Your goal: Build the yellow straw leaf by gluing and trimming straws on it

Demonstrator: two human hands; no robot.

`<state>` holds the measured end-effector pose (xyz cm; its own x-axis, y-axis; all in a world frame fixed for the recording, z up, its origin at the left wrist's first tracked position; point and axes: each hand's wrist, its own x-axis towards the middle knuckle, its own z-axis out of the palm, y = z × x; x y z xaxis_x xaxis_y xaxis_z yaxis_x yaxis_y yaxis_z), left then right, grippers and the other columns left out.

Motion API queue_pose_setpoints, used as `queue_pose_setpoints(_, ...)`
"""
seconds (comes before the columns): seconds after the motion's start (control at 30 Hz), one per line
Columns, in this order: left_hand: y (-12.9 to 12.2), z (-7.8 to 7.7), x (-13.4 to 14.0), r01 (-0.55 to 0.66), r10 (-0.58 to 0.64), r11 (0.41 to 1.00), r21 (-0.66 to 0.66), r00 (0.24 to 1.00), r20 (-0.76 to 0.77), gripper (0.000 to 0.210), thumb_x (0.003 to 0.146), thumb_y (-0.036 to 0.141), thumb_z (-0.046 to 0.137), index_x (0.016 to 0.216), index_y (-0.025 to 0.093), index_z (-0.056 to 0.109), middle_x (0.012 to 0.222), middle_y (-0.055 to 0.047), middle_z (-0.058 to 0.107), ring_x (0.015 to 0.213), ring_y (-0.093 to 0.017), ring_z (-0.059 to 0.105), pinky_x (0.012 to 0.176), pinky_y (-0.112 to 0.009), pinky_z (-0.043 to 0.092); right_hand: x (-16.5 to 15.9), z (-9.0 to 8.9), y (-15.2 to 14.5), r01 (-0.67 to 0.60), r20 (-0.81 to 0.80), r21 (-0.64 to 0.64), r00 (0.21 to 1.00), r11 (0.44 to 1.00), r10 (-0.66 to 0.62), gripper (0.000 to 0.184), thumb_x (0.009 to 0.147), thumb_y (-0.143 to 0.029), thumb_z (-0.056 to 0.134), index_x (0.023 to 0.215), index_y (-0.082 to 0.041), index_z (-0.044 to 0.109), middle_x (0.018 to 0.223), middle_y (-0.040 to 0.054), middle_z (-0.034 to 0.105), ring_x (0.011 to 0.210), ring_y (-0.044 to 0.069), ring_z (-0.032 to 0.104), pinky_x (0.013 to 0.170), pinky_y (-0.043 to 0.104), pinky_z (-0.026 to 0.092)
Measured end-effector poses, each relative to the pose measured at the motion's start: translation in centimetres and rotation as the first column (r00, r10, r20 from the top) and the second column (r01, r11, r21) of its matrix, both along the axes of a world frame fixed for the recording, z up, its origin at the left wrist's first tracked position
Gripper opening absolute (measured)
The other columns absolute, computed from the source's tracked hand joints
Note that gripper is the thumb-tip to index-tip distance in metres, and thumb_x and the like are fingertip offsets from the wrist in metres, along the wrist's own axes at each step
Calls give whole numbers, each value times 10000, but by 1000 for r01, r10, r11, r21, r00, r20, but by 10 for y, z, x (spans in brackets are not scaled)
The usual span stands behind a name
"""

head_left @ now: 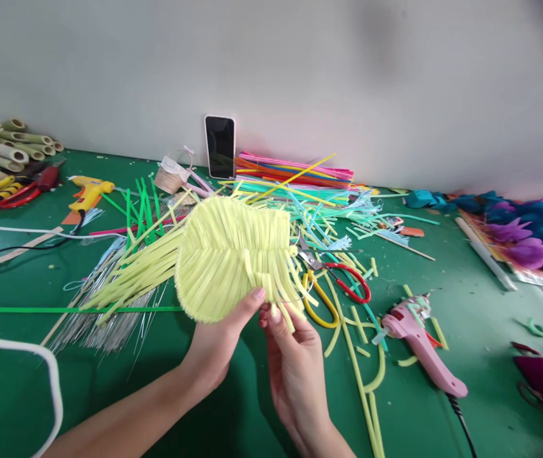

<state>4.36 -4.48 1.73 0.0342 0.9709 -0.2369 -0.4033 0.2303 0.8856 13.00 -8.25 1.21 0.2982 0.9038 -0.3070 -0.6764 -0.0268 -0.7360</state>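
A pale yellow-green leaf shape (219, 254), made of narrow strips side by side with a rib along its middle, is held up above the table. My left hand (221, 337) grips its lower edge, thumb in front and the other fingers hidden behind. At the lower right of the leaf, my right hand (295, 356) pinches a loose strip end (284, 317) between thumb and fingers. Several strips at that side hang free and uneven. Just right of the leaf lie scissors (348, 280) with one red and one yellow handle.
On the green table (233, 407) lie a pink glue gun (424, 356), a yellow glue gun (88, 191), pliers (37, 187), wire stems (109, 324) and yellow strips (142, 267). A phone (220, 146) leans on the wall. Bamboo tubes (9, 143) sit left; purple flowers (524, 238) right.
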Motion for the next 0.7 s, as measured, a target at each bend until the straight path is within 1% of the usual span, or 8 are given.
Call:
queue_pose_setpoints(0.1,-4,2,-1,-7,19,997,76,989,-149,547,774,329,803,1298,296,651,1296,-25,693,1238,-270,611,1096,-380,477,-1,0,-2,50,33,-13,998,999,-50,158,678,-316,888,738,-206,792,733,-30,696,728,88,597,774,190,524)
queue_pose_setpoints(0.2,-10,5,-3,63,-18,989,133,948,-316,410,804,356,765,1205,283,719,1199,-28,744,1170,-279,659,1084,-395,488,-3,-1,-4,96,22,-36,995,995,-95,175,665,-329,894,747,-210,797,773,-11,723,776,115,634,787,214,537)
queue_pose_setpoints(0.3,-12,6,-5,109,-36,981,160,914,-404,358,817,365,747,1166,286,741,1205,-23,742,1221,-290,627,1148,-415,417,-3,-2,-7,87,16,-48,996,995,-86,186,681,-335,884,803,-218,807,851,18,761,835,155,677,830,268,556)
queue_pose_setpoints(0.37,-11,4,-5,65,-6,987,144,925,-380,396,801,373,765,1187,294,728,1258,-14,717,1279,-284,582,1169,-402,390,0,-4,-9,26,19,-33,999,999,-26,227,667,-297,894,868,-233,809,897,26,779,873,176,699,861,296,561)
queue_pose_setpoints(0.43,-9,2,-5,-3,35,994,110,955,-295,474,783,367,786,1242,296,691,1325,-11,677,1327,-278,535,1169,-394,390,6,-6,-12,-24,26,-32,999,999,25,291,653,-252,903,928,-253,808,951,26,790,911,181,711,881,294,560)
queue_pose_setpoints(0.5,-6,2,-4,-52,64,996,72,980,-188,566,770,342,802,1310,295,638,1381,-17,636,1353,-282,505,1169,-411,388,12,-6,-12,-26,28,-55,999,998,28,289,666,-250,895,941,-262,810,966,18,795,906,159,715,871,255,556)
queue_pose_setpoints(0.6,-4,4,-3,-68,69,998,20,996,-65,670,743,295,827,1367,290,583,1397,-33,622,1351,-289,506,1168,-440,385,20,-4,-11,-26,17,-61,999,998,27,221,686,-293,882,895,-258,820,888,8,799,796,118,707,818,206,554)
queue_pose_setpoints(0.7,-3,7,-2,-36,36,999,-24,999,-7,660,740,267,826,1356,292,593,1352,-34,655,1326,-281,534,1171,-437,375,22,0,-8,-49,33,-33,998,998,50,186,682,-317,883,851,-265,825,783,-2,787,700,100,679,788,196,553)
